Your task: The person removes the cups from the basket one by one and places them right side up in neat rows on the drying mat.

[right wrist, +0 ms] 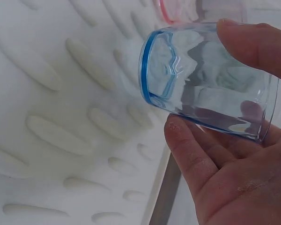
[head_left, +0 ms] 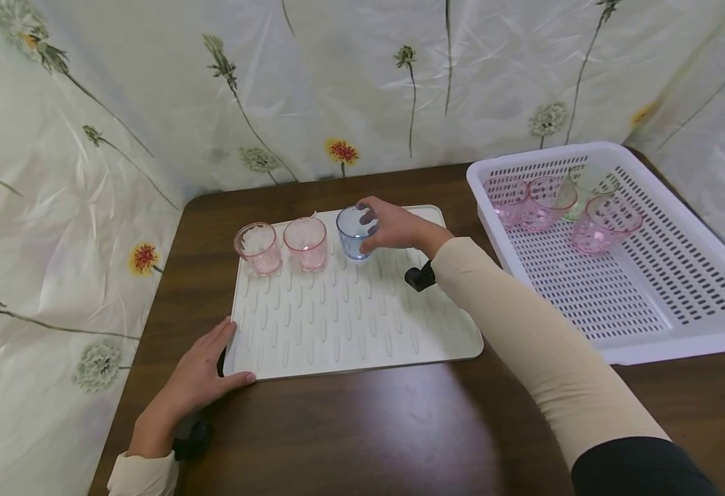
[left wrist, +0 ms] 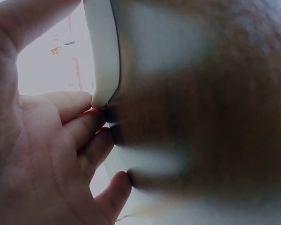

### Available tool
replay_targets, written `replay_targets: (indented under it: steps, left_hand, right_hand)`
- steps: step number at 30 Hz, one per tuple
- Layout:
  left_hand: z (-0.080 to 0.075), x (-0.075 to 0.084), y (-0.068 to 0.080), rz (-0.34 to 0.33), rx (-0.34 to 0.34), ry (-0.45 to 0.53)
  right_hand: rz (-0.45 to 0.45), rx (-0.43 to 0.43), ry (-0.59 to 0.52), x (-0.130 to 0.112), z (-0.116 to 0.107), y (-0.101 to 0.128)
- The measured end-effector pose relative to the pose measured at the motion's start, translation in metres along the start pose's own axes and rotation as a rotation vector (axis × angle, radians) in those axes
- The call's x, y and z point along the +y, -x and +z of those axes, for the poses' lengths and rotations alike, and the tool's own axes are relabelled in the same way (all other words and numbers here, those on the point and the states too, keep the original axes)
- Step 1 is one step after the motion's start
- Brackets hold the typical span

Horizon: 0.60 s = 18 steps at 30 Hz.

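My right hand [head_left: 393,226] grips a clear blue glass [head_left: 353,242] near the far edge of a white ridged drying mat [head_left: 338,324]. The right wrist view has the thumb on one side of the blue glass [right wrist: 201,79] and the fingers on the other, its thick blue base close over the ridges. To its left, two pink glasses [head_left: 262,253] [head_left: 307,249] stand mouth up along the mat's far side. At the mat's near left corner rests my left hand [head_left: 198,372], thumb along the front edge and fingers against the left edge.
A white slotted plastic basket [head_left: 679,313] stands on the right of the dark wooden table [head_left: 362,427]. Inside are pink glasses [head_left: 604,227] and a green glass [head_left: 592,182]. A flower-patterned curtain [head_left: 338,89] hangs behind and at the left.
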<state>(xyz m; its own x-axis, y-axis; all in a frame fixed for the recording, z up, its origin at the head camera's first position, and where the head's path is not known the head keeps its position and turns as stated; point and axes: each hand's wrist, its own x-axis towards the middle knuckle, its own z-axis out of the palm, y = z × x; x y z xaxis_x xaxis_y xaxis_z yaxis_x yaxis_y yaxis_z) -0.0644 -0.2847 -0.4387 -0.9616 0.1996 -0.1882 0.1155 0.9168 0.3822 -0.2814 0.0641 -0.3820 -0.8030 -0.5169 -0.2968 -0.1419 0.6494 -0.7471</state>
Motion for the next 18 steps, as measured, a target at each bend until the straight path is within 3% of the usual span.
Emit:
replay_targets:
  steps: [18]
  left_hand:
    - [0.000,-0.001,-0.001,-0.001,0.001,-0.003]
  right_hand:
    - [0.014,0.011,0.011,0.004,0.014,-0.006]
